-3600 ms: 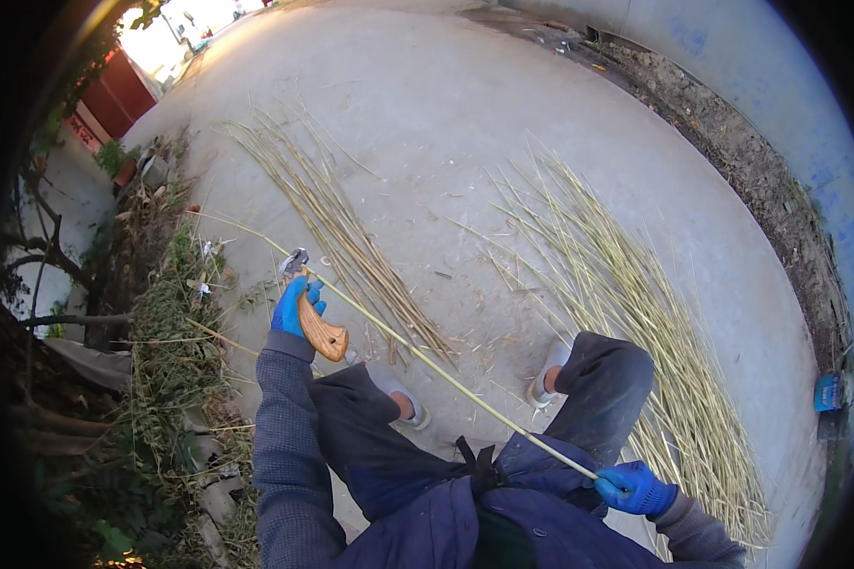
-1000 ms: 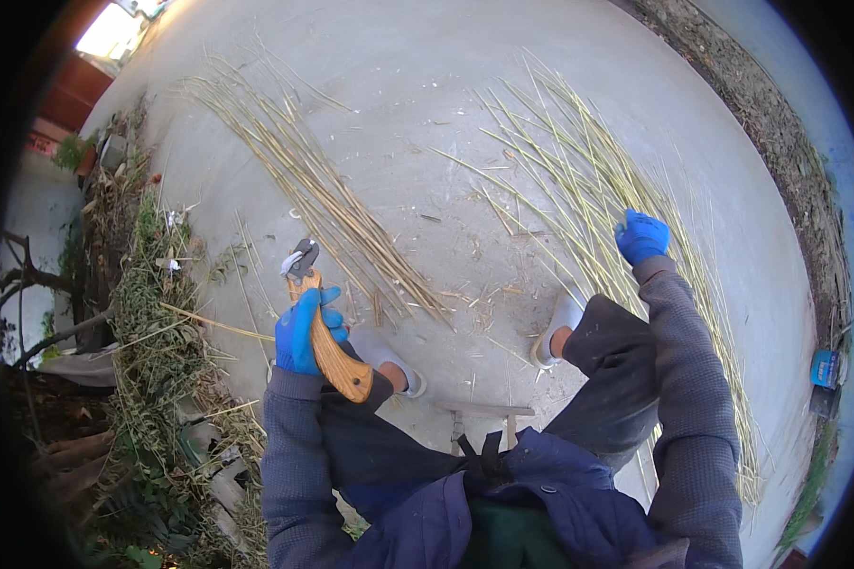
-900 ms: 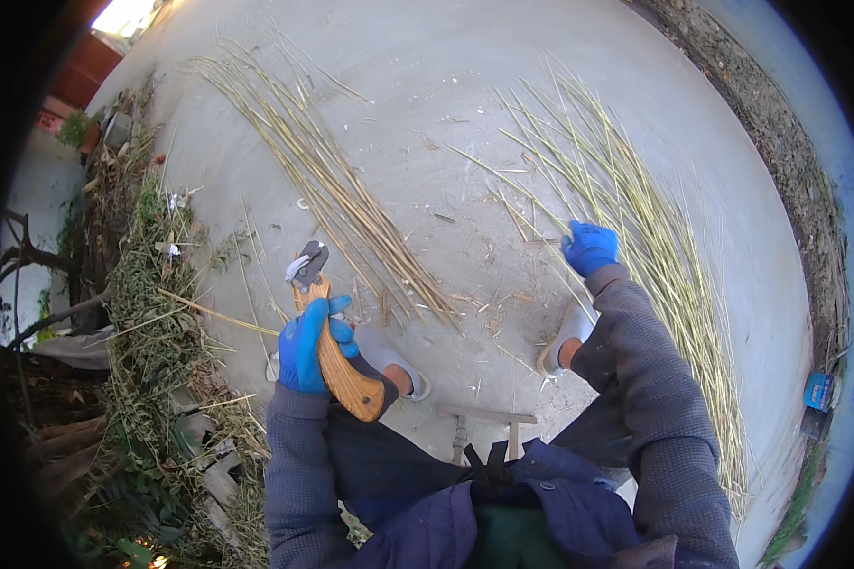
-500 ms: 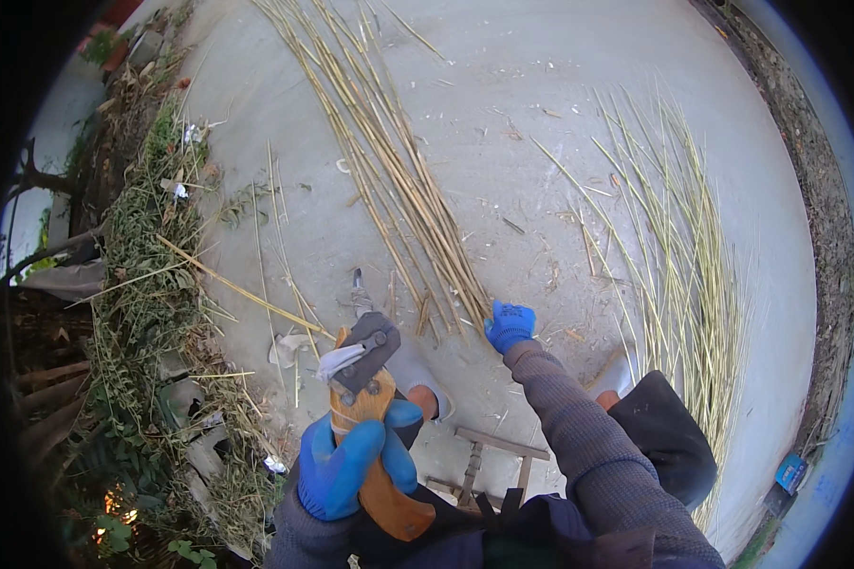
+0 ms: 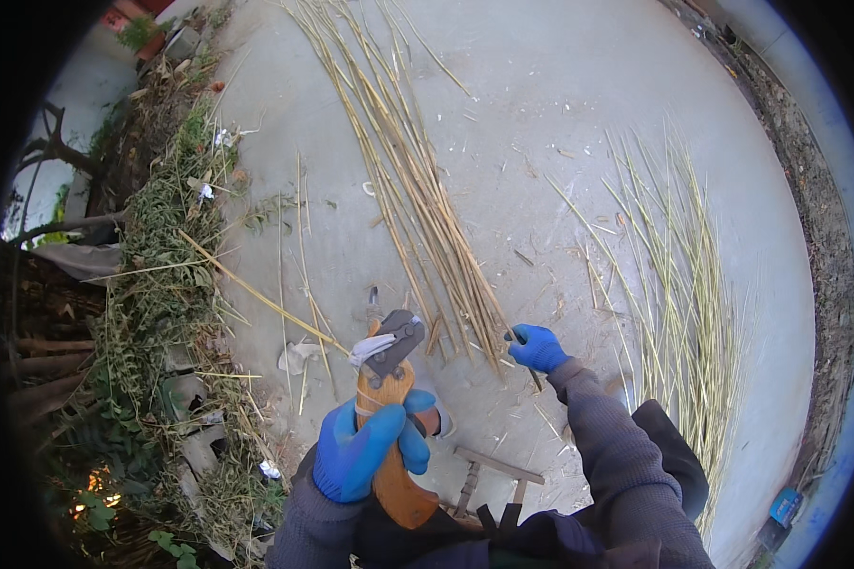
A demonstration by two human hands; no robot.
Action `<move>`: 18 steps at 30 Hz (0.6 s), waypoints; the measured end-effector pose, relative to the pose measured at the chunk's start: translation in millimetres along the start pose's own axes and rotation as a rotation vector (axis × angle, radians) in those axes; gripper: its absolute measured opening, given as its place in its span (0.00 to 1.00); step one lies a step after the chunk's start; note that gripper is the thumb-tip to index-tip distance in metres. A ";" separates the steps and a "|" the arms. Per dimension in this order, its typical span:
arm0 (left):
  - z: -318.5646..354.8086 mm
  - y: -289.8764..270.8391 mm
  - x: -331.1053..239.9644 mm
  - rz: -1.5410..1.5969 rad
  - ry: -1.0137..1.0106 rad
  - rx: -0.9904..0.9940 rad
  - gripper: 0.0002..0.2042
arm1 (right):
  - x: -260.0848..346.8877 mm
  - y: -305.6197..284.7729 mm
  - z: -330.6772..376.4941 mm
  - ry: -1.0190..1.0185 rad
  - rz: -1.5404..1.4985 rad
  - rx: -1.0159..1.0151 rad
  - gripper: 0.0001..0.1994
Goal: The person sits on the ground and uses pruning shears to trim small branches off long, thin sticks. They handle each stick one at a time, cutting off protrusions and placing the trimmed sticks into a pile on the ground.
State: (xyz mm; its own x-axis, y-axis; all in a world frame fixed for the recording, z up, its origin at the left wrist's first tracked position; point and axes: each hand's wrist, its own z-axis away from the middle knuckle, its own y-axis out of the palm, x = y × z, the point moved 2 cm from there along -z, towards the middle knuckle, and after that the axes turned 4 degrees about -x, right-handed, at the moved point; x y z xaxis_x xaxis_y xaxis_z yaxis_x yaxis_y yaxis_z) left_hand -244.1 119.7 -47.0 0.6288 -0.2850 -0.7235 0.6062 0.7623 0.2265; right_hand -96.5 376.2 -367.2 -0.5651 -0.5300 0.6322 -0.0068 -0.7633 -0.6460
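My left hand point(image 5: 353, 453), in a blue glove, is wrapped round the curved wooden handle of a hand tool point(image 5: 385, 387). The tool has a dark bolted metal head with white material bound at its side. My right hand point(image 5: 539, 348), also gloved in blue, is closed on a thin dark stalk point(image 5: 535, 380) that pokes out above and below the fist. It is beside the near ends of a bundle of long tan stalks point(image 5: 425, 204), which stretches away over the concrete floor. A pale yellow stalk point(image 5: 266, 298) ends close to the tool's head.
On the right lies a spread of greenish-yellow thin stalks point(image 5: 683, 275). Cut leafy plants point(image 5: 157, 284) are heaped along the left edge. A small wooden stool frame point(image 5: 498, 464) stands close to me. A crumpled whitish scrap point(image 5: 299, 357) and plant bits litter the concrete.
My right hand has drawn back slightly from the stalk ends, and a thin dark stalk now shows in it. The left hand still holds the tool; the whole view has shifted a little.
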 end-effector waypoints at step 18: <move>-7.5 -4.9 40.6 0.000 0.228 -0.047 0.22 | 141.0 -150.0 342.8 -0.071 -0.898 0.161 0.19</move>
State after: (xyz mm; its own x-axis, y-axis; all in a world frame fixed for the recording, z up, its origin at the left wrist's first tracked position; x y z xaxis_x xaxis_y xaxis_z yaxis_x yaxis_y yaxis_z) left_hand -225.1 108.8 -82.4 0.4992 -0.1502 -0.8533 0.5796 0.7900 0.2001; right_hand 107.7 289.3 -34.5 -0.3508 0.2706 0.8965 -0.3009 -0.9391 0.1656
